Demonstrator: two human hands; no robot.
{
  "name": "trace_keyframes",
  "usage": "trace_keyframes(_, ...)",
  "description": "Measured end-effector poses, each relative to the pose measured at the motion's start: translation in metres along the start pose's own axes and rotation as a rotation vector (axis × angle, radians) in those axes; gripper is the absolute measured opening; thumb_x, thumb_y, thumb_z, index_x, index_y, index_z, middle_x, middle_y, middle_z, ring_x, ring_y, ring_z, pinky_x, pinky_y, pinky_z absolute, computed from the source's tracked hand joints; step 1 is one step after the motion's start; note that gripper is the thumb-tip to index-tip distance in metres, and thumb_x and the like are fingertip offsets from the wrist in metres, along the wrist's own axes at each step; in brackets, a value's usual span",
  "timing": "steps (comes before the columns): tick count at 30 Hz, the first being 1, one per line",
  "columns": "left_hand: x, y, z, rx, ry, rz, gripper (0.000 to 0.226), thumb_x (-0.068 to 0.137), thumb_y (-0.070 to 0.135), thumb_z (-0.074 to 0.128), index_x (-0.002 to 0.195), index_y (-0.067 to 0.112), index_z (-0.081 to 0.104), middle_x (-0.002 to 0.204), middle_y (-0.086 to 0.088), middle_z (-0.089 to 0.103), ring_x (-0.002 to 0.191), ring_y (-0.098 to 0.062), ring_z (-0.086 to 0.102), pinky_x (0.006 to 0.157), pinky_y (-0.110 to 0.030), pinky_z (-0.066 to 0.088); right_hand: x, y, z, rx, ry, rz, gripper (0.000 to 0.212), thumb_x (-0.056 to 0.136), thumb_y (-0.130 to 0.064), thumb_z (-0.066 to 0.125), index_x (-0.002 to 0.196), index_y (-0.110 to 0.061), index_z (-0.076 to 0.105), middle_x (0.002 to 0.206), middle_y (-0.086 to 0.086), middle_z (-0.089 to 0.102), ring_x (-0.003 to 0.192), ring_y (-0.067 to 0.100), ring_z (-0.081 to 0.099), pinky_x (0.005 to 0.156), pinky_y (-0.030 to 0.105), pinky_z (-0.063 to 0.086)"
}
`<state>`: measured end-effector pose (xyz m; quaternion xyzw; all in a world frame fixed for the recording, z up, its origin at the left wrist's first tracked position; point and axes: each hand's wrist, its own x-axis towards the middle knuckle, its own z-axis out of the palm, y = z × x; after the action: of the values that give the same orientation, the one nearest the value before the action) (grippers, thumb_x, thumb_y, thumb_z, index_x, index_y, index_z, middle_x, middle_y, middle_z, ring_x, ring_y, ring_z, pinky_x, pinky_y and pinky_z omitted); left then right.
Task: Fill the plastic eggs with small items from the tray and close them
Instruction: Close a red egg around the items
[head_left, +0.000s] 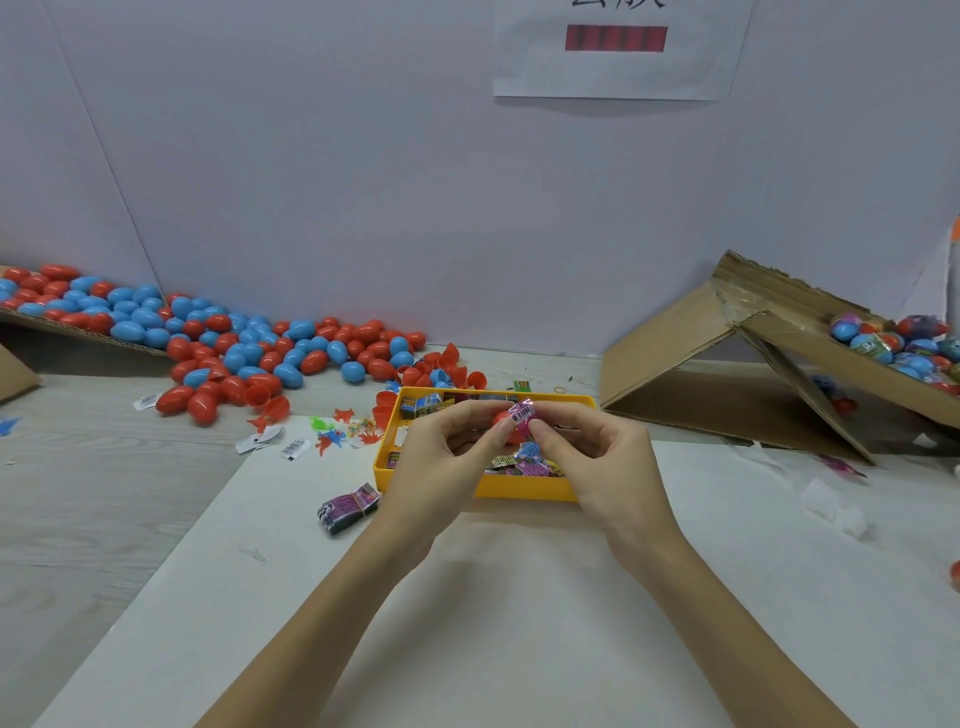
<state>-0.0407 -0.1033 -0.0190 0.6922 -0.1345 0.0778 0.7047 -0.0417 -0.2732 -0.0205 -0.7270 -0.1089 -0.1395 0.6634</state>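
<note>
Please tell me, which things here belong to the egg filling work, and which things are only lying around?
Belong to the job:
left hand and right hand, both holding the red egg
pink packet at that egg
yellow tray
pile of red and blue eggs

Only lying about:
cardboard ramp
banded bundle of packets
barcode slips
paper sign

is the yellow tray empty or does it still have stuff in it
Not empty. The yellow tray holds small printed packets at its far left corner and more under the hands.
</note>
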Motion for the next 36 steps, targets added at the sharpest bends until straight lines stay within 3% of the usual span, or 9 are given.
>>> trace_keyframes(4,-0.001,0.000,0.001,0.031,-0.010,0.021,0.038,0.088,0.018,0.078,0.125,0.021,0.071,0.108,0.005,0.078,0.099,-0.011,0.075,0.083,-0.020,0.058,-0.001,-0.001,-0.001,0.030,0.002,0.028,0.021,0.093,-0.016,0.074,0.113,-0.019,0.079,0.102,-0.007,0.080,0.099,0.010,0.075,0.082,0.023,0.059)
trace_keyframes(7,-0.002,-0.001,0.003,0.189,0.043,0.140,0.052,0.081,0.018,0.083,0.131,0.019,0.068,0.119,-0.002,0.069,0.097,-0.014,0.074,0.087,-0.024,0.059,0.000,-0.001,-0.001,0.114,-0.016,0.108,0.022,0.093,-0.018,0.074,0.115,-0.018,0.078,0.106,-0.004,0.079,0.103,0.012,0.074,0.087,0.027,0.060)
trace_keyframes(10,-0.002,-0.001,0.003,0.348,0.085,0.267,0.053,0.084,0.018,0.081,0.135,0.018,0.066,0.119,0.000,0.064,0.098,-0.015,0.071,0.092,-0.032,0.059,0.000,-0.001,0.000,0.255,-0.057,0.221,0.024,0.093,-0.017,0.073,0.117,-0.014,0.076,0.109,0.004,0.079,0.107,0.020,0.074,0.092,0.033,0.060)
trace_keyframes(15,-0.003,-0.001,0.004,0.423,0.139,0.375,0.049,0.085,0.013,0.082,0.130,0.011,0.065,0.113,0.004,0.070,0.097,-0.007,0.071,0.087,-0.025,0.059,0.000,-0.006,0.001,0.380,-0.066,0.275,0.045,0.078,-0.032,0.081,0.117,-0.009,0.075,0.111,0.010,0.078,0.107,0.022,0.074,0.094,0.035,0.059)
trace_keyframes(18,-0.004,-0.003,0.006,0.476,0.128,0.467,0.043,0.087,0.007,0.079,0.129,0.011,0.068,0.113,0.003,0.067,0.097,-0.009,0.069,0.087,-0.025,0.059,-0.001,-0.008,0.004,0.424,-0.058,0.297,0.047,0.075,-0.030,0.083,0.116,-0.008,0.075,0.111,0.011,0.078,0.107,0.021,0.074,0.092,0.032,0.059)
trace_keyframes(22,-0.004,-0.008,0.007,0.527,0.127,0.528,0.041,0.095,0.011,0.071,0.135,0.019,0.064,0.121,0.006,0.063,0.110,-0.016,0.060,0.090,-0.027,0.053,-0.002,-0.016,0.005,0.683,-0.090,0.458,0.032,0.082,-0.018,0.079,0.112,-0.006,0.075,0.108,0.011,0.078,0.096,0.019,0.076,0.080,0.025,0.060)
trace_keyframes(25,-0.004,-0.011,0.011,0.509,0.081,0.540,0.037,0.102,0.016,0.060,0.139,0.021,0.058,0.129,0.012,0.058,0.122,-0.018,0.055,0.099,-0.031,0.049,-0.003,-0.023,0.006,0.824,-0.175,0.591,0.022,0.087,-0.020,0.076,0.106,-0.009,0.079,0.106,0.012,0.077,0.090,0.021,0.075,0.082,0.030,0.062)
trace_keyframes(30,-0.003,-0.015,0.011,0.442,0.061,0.538,0.033,0.107,0.019,0.051,0.139,0.022,0.057,0.130,0.010,0.062,0.124,-0.019,0.057,0.101,-0.023,0.045,-0.006,-0.028,0.010,0.937,-0.222,0.698,0.019,0.082,-0.024,0.081,0.098,-0.013,0.082,0.112,0.011,0.075,0.093,0.022,0.074,0.086,0.032,0.060)
trace_keyframes(36,-0.001,-0.015,0.009,0.420,0.095,0.551,0.032,0.104,0.019,0.054,0.135,0.022,0.064,0.127,0.010,0.068,0.124,-0.013,0.061,0.101,-0.023,0.048,-0.008,-0.028,0.016,0.985,-0.186,0.769,0.013,0.078,-0.023,0.082,0.086,-0.012,0.083,0.095,0.008,0.077,0.086,0.021,0.077,0.076,0.033,0.062)
